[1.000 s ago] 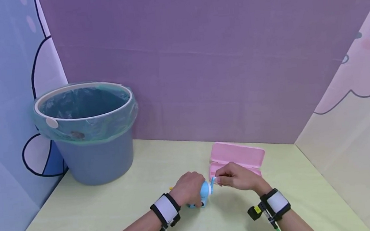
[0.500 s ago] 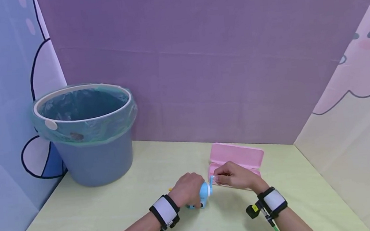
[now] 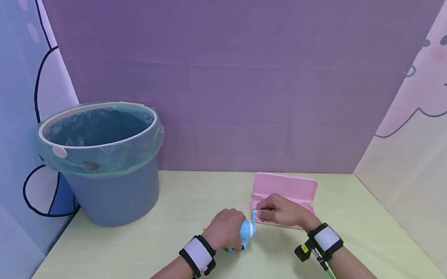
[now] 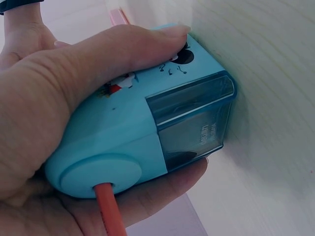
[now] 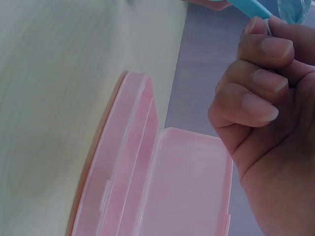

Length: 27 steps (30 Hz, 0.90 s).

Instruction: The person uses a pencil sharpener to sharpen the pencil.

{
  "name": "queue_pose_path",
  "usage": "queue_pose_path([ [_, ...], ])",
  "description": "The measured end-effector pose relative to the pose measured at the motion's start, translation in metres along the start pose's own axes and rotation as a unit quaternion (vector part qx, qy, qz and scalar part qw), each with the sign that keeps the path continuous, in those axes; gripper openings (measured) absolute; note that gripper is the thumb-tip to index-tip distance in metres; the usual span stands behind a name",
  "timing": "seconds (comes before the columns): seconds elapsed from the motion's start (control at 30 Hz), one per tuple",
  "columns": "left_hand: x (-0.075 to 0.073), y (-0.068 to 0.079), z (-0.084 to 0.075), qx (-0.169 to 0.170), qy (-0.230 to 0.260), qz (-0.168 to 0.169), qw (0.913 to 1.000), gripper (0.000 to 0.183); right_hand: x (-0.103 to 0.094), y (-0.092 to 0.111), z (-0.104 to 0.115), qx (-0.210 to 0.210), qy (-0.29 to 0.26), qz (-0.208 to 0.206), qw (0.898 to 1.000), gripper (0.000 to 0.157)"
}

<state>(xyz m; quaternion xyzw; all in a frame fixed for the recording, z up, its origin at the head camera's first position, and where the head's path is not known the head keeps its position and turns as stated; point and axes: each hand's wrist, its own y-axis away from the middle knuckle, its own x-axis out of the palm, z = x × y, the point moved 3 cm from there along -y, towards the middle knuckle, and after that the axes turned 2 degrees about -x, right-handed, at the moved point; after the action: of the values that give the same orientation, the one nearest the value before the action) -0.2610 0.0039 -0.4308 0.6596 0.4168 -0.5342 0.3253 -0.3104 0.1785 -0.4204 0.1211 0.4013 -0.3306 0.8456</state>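
My left hand (image 3: 226, 228) grips a light blue crank pencil sharpener (image 4: 128, 123) on the table, its thumb across the printed side. From the round opening at one end sticks an orange-red pencil (image 4: 110, 209); the pencil's inner end is hidden. A dark, see-through shavings drawer (image 4: 192, 123) shows at the sharpener's base. At the opposite end, the fingertips of my right hand (image 3: 280, 210) pinch the knob of the blue crank handle (image 5: 252, 7). The knob is mostly covered by the fingers. In the head view the crank points upward.
A pink pencil case (image 3: 285, 186) lies open just behind my right hand, its lid raised toward the back. At the back left stands a blue-grey bucket (image 3: 113, 198) lined with a green bag. A purple wall (image 3: 218, 82) closes off the far side.
The crank has swung slightly, from leaning right to nearly upright, and my right hand has moved a little left and up with it. My left hand keeps its hold on the sharpener.
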Motion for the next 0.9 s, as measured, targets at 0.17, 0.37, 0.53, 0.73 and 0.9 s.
queue_pose_path([
  [0.17, -0.001, 0.000, 0.002, -0.003, 0.001, 0.001, 1.0000, 0.050, 0.000, -0.004, 0.001, -0.014, 0.019, -0.005, 1.000, 0.030],
  [0.37, 0.002, -0.002, 0.003, 0.002, 0.004, 0.004, 1.0000, 0.049, 0.001, -0.006, -0.002, -0.007, 0.031, 0.001, 0.999, 0.028],
  [0.53, -0.002, -0.003, 0.003, -0.002, 0.008, 0.006, 0.9999, 0.049, -0.003, -0.010, 0.000, -0.013, 0.047, 0.000, 0.999, 0.028],
  [0.73, -0.004, -0.002, 0.002, 0.000, 0.013, 0.005, 0.9999, 0.049, -0.001, -0.011, -0.002, -0.006, 0.047, 0.001, 0.999, 0.029],
  [0.9, -0.001, 0.000, 0.001, 0.002, 0.011, 0.003, 0.9999, 0.051, 0.004, -0.010, -0.006, 0.002, 0.045, 0.005, 0.999, 0.029],
])
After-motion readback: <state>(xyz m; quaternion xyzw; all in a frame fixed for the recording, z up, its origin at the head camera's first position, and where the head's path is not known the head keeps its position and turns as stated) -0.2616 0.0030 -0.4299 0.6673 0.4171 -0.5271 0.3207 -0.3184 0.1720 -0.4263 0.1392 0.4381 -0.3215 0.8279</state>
